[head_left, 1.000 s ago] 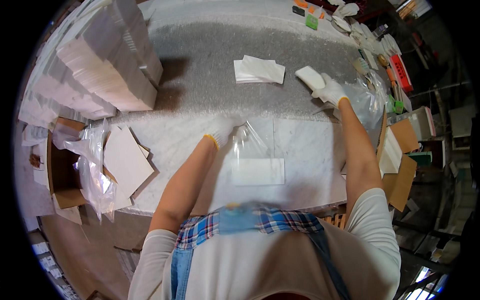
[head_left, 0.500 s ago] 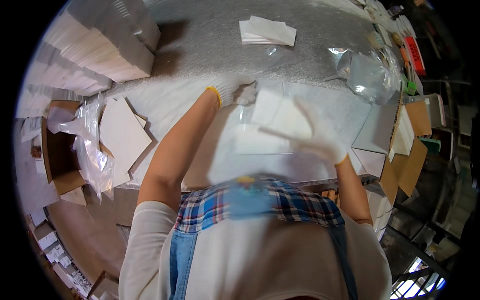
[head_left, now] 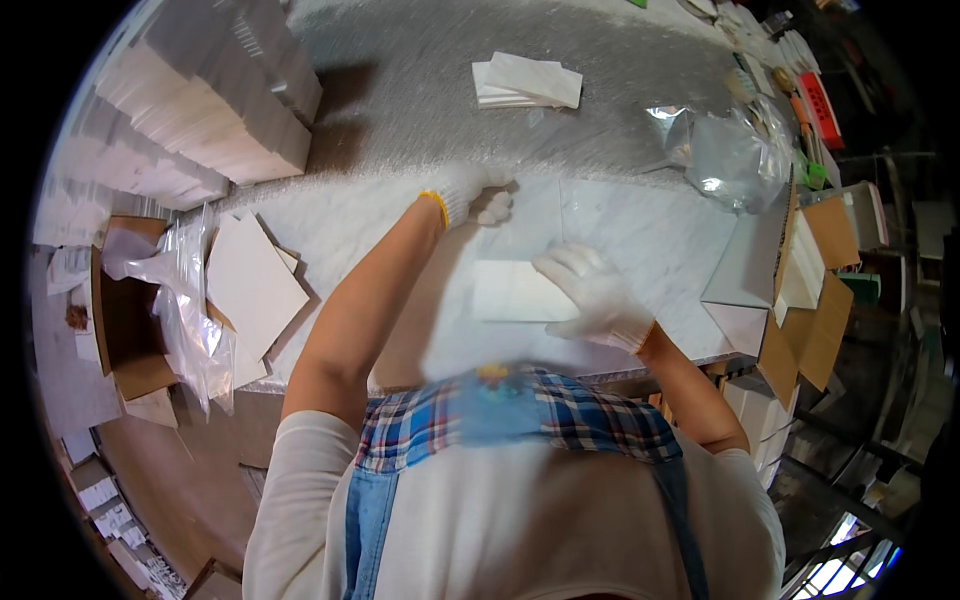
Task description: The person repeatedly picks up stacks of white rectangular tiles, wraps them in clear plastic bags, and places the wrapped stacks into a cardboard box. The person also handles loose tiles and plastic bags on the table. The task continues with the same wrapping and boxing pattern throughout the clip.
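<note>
A white rectangular tile [head_left: 510, 291] lies on the pale worktop in front of me. My right hand [head_left: 598, 297], in a white knitted glove, is closed at its right end, fingers over the top edge and thumb near the lower edge. Whether more than one tile is under that hand, I cannot tell. Farther off and to the left, my left hand [head_left: 480, 196], gloved in white with a yellow cuff, has its fingers curled. Anything inside them is hidden. Beyond both hands rests a small pile of white tiles [head_left: 527, 80].
Tall stacks of white tiles [head_left: 215, 95] rise at the far left. Nearer stand an open cardboard box [head_left: 138, 345], clear plastic film [head_left: 185, 285] and white panels [head_left: 255, 285]. On the right are a clear plastic bag [head_left: 735, 160] and an open carton [head_left: 750, 260].
The tilted tile that my right hand held above the lower one no longer shows separately. That hand has come down and left onto the lower tile's right end. My left hand stays almost in place.
</note>
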The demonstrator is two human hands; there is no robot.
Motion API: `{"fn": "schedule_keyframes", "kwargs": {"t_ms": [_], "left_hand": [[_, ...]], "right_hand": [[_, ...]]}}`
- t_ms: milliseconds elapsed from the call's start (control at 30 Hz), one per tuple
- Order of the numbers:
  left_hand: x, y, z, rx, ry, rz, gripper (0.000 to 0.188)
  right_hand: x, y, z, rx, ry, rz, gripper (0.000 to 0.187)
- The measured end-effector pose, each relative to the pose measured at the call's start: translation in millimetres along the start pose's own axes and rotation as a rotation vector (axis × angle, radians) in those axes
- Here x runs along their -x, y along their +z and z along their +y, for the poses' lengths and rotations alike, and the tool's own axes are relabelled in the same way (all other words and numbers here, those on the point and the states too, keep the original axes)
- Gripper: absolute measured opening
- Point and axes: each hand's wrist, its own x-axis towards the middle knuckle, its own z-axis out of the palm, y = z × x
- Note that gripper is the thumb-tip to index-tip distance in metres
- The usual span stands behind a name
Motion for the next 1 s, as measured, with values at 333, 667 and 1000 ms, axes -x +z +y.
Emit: {"fn": "schedule_keyframes", "kwargs": {"t_ms": [333,667,1000], "left_hand": [[-14,42,37,-0.039,0.322,0.034,0.021],[96,90,119,-0.098,0.703,-0.053,0.022],[260,104,68,-0.556,1.143,-0.054,0.022]], "right_hand": [[-24,14,93,-0.664,0.924,-0.082,0.074],[-75,-20,70,-1.564,0.558,0.244,0.032],[-4,-98,-23,-1.496,-0.028,0.346,0.019]]}}
